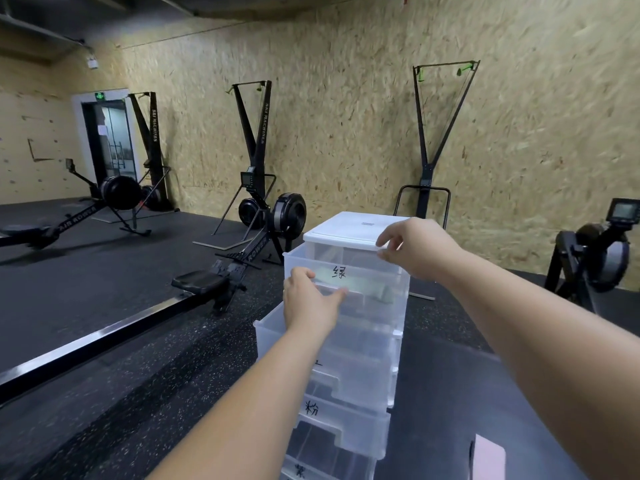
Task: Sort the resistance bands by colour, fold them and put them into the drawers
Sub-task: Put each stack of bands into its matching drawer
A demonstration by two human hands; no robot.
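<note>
A translucent drawer unit (pixel 349 233) with a white top stands in front of me. Its top drawer (pixel 374 271), marked with a handwritten label, is slightly pulled out and holds a folded pale green band (pixel 377 289). My left hand (pixel 310 301) presses flat against this drawer's front handle, thumb stretched to the right. My right hand (pixel 415 249) pinches the front right corner of the white top. The second drawer (pixel 273 327) is pulled out further. Two more labelled drawers (pixel 360 424) lie below it. A pink flat piece (pixel 488 459) lies at the bottom right.
The unit stands by a black surface (pixel 450 393) on my right. Rowing machines (pixel 221 278) lie on the dark rubber floor to the left, with another (pixel 595 261) at the right. Ski machines (pixel 252 161) lean on the chipboard wall behind.
</note>
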